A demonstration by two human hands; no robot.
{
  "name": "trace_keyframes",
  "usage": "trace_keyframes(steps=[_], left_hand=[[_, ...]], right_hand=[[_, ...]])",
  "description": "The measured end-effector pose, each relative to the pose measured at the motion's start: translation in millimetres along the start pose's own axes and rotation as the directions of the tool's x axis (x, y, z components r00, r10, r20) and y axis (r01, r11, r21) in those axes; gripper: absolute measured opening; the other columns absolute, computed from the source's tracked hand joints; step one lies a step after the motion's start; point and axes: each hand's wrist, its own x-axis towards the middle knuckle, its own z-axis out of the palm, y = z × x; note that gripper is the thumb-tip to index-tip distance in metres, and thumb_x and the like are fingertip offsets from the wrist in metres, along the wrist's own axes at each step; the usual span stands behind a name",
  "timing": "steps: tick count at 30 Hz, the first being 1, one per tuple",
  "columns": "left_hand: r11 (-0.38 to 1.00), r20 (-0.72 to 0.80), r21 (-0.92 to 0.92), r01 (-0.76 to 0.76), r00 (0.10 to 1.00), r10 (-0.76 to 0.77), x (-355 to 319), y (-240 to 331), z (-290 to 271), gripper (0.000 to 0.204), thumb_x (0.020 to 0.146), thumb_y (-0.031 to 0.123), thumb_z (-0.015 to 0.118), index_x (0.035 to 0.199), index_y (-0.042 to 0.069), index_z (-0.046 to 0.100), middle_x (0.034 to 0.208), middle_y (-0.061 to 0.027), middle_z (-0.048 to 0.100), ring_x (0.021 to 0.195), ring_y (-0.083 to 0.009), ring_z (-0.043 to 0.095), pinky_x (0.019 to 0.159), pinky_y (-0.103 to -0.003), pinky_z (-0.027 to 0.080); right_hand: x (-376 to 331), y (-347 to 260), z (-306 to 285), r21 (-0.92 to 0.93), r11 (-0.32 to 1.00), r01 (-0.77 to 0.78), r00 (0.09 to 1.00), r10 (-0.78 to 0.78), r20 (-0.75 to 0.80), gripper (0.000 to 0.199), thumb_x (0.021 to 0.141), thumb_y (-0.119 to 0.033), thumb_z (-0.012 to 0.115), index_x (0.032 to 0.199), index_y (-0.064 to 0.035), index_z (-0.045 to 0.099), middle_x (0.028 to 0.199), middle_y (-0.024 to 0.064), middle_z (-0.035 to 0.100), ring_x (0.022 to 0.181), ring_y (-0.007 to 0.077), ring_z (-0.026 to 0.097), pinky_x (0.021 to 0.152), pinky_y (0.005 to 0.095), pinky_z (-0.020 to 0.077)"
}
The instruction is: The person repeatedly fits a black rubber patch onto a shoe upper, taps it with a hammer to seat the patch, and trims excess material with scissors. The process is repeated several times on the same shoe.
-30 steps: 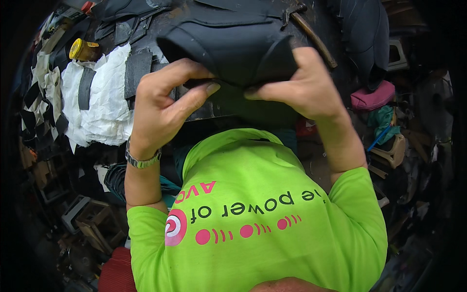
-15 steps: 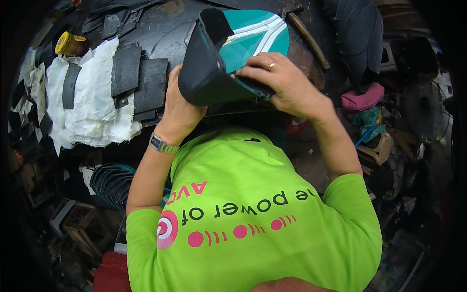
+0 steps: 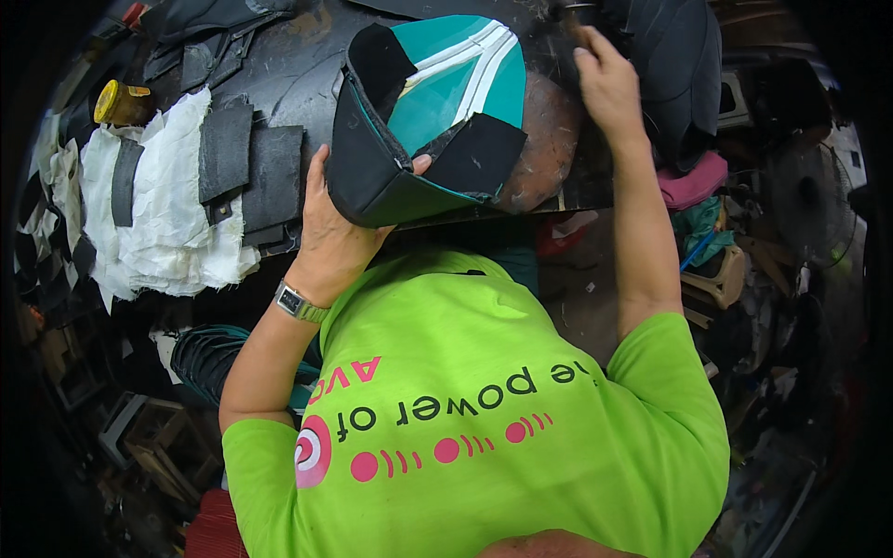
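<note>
My left hand, a watch on its wrist, is closed around the near left corner of a teal and black folded piece. The piece looks like a stitched, pouch-like panel: black outside, teal inside, with white strips meeting in a Y. One thumb tip shows at its folded edge; the other fingers are hidden beneath. Farther right, my right hand is closed around the handle of a hammer at the far edge of the work surface. The hammer's head is dark and only partly visible.
White cloth with black patches lies left on the dark table. Behind it stands a yellow-lidded jar. A brown rounded patch shows beside the piece. Stacked black sheets and a pink pouch sit right.
My right hand has let go of the teal and black piece and moved up and right to the hammer. The piece's right black flap now lies folded inward; my left hand keeps hold.
</note>
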Motion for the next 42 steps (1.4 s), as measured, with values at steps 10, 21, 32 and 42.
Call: trace_keyframes(steps=[10,21,32,42], left_hand=[[0.998,0.016,0.057,0.004,1.0,-0.005,-4,0,5,0.062,0.071,0.012,0.078,0.131,0.027,0.069,0.113,-0.0028,0.062,0.112,-0.0254,0.058,0.102,-0.043,0.043],[-0.424,0.254,-0.905,0.032,0.839,-0.481,-31,12,-19,0.057,0.109,0.016,0.041,0.16,0.003,0.018,0.149,-0.0157,0.05,0.137,-0.0241,0.049,0.114,-0.039,0.04],[-0.336,0.228,-0.94,0.052,0.829,-0.51,1,-13,-2,0.046,0.109,0.014,0.041,0.151,-0.003,0.036,0.143,-0.015,0.055,0.127,-0.0191,0.059,0.108,-0.035,0.048],[-0.296,0.228,-0.951,0.094,0.857,-0.462,30,-35,-3,0.039,0.105,0.014,0.048,0.139,-0.003,0.055,0.129,-0.0126,0.065,0.113,-0.0145,0.065,0.098,-0.026,0.052]], right_hand=[[-117,-58,0,-0.064,0.975,0.214,0.898,-0.171,0.406,0.048,0.1,-0.018,0.06,0.146,-0.0191,0.048,0.091,0.0236,0.068,0.082,0.0446,0.066,0.068,0.053,0.0529],[-126,-65,5,-0.064,0.96,0.272,0.886,-0.224,0.407,0.05,0.1,-0.018,0.061,0.148,-0.0191,0.048,0.086,0.021,0.069,0.078,0.0431,0.067,0.07,0.0499,0.0542],[-106,-117,-2,-0.026,0.979,0.201,0.808,-0.151,0.57,0.029,0.103,-0.025,0.057,0.131,-0.0158,0.06,0.086,0.025,0.067,0.076,0.0439,0.065,0.068,0.0512,0.0514],[-107,-101,4,-0.002,0.939,0.343,0.862,-0.314,0.399,0.03,0.101,-0.018,0.062,0.129,-0.0108,0.062,0.09,0.0239,0.068,0.08,0.0464,0.063,0.073,0.0411,0.0536]])
